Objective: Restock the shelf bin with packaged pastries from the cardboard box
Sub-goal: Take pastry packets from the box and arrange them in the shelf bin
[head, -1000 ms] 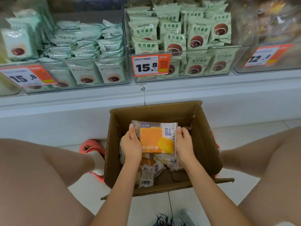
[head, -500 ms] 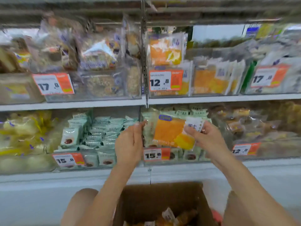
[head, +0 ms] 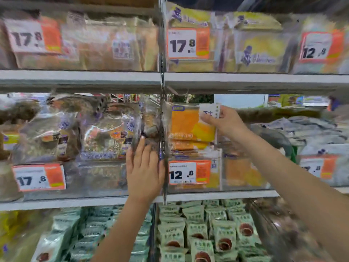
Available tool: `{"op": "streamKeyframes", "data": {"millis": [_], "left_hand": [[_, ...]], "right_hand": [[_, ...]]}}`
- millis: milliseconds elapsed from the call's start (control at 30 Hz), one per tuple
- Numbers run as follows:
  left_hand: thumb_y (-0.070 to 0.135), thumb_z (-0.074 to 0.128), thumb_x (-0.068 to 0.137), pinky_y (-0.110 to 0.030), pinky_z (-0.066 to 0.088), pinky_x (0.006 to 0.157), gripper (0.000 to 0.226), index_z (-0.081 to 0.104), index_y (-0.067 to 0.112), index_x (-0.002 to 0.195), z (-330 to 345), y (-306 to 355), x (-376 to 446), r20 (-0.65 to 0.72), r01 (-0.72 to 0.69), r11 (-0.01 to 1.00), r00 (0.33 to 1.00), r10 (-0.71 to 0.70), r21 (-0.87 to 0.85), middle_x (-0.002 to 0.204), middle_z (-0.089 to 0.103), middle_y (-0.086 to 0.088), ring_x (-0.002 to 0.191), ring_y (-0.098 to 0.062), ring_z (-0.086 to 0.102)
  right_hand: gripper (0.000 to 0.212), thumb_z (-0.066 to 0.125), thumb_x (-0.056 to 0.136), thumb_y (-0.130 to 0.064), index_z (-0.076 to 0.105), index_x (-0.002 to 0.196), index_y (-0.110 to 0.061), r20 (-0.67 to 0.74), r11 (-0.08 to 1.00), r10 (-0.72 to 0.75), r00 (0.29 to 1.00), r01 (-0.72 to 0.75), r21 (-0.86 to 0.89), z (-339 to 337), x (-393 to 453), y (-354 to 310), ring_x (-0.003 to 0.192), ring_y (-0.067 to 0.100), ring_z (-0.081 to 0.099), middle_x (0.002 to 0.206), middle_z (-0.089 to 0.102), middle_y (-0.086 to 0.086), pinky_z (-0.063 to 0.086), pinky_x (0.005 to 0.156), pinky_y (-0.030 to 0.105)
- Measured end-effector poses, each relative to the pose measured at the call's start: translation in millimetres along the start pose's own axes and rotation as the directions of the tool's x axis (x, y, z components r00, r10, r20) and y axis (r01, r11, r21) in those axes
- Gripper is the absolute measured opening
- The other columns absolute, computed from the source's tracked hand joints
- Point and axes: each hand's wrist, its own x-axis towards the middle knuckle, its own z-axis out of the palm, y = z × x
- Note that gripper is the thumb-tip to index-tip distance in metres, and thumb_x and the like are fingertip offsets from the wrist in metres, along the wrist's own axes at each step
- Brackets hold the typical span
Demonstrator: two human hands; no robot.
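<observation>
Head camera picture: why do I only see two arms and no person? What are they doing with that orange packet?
The camera sits on the person's head, looking forward and down, so you see only their arms. They face shop shelves full of wrapped snacks. The right hand pinches an orange pastry packet by its corner, at the top of a clear shelf bin with a 12.8 price tag, above more orange packets inside. The left hand rests flat, fingers straight, against the neighbouring clear bin. The picture is a bit blurry.
</observation>
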Motion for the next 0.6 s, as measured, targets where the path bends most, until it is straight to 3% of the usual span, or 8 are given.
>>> {"op": "streamKeyframes", "data": {"millis": [133,367,600], "left_hand": [[0.026,0.034,0.094,-0.045,0.012,0.115,0.033,0.059,0.004,0.091,1.1,-0.4,0.6,-0.038,-0.012,1.0,0.999,0.012,-0.006,0.116,0.064,-0.016,0.132,-0.026,0.038],[0.026,0.031,0.096,-0.043,0.009,0.117,0.029,0.052,0.008,0.089,3.7,-0.2,-0.3,-0.078,-0.008,0.999,0.997,0.005,-0.035,0.119,0.063,-0.014,0.131,-0.026,0.04],[0.026,0.03,0.096,-0.042,0.009,0.116,0.026,0.049,0.009,0.089,4.5,0.9,-0.4,-0.087,-0.005,0.999,0.996,0.001,-0.045,0.119,0.063,-0.014,0.131,-0.026,0.04]], "right_hand": [[0.03,0.065,0.087,-0.025,0.064,0.115,-0.013,0.061,0.999,0.015,0.998,-0.013,-0.032,10.7,4.0,19.3,0.075,-0.008,0.053,0.101,0.063,-0.005,0.042,0.055,0.002],[0.034,0.066,0.086,-0.033,0.06,0.114,-0.015,0.094,0.993,-0.023,0.995,0.034,-0.114,2.4,10.1,16.8,0.087,0.005,0.058,0.101,0.063,-0.008,0.042,0.067,0.014],[0.023,0.066,0.086,-0.03,0.059,0.106,-0.022,0.18,0.994,-0.014,0.983,0.033,-0.103,0.3,13.2,14.1,0.084,0.0,0.058,0.093,0.062,-0.015,0.045,0.068,0.016]]}}
